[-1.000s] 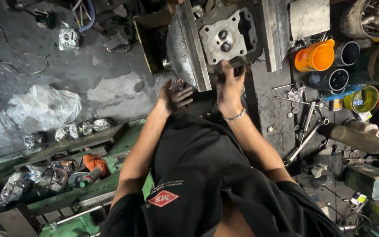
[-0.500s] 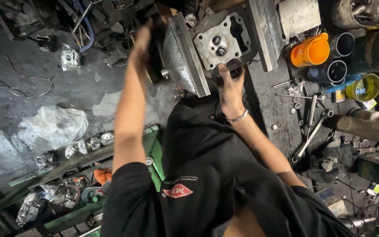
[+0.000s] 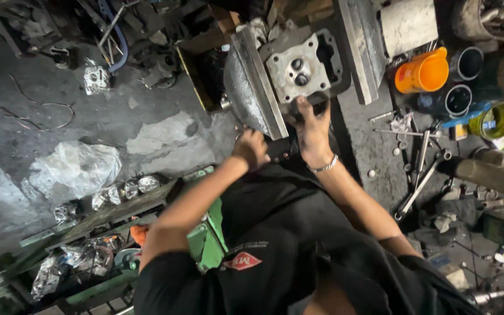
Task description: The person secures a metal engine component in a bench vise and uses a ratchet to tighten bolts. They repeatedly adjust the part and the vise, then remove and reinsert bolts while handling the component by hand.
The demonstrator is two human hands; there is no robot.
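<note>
A grey metal cylinder head [image 3: 301, 64] with round ports lies at the top centre, next to a slanted steel plate [image 3: 252, 87]. My right hand [image 3: 313, 125], with a bracelet on the wrist, grips the head's lower edge. My left hand [image 3: 252, 149] is curled into a fist just below the plate's lower corner, closed around a small dark object [image 3: 277, 149] that I cannot identify. My black shirt fills the lower middle of the view.
An orange jug [image 3: 422, 71], dark cans [image 3: 459, 99] and a yellow-green tin [image 3: 496, 119] stand at the right. Wrenches [image 3: 421, 178] lie on the dirty floor below them. A green metal frame [image 3: 205, 239] and crumpled plastic bags [image 3: 74, 169] are at the left.
My left hand has come down from above the steel plate to just below it and closed into a fist. My right hand has stayed on the cylinder head.
</note>
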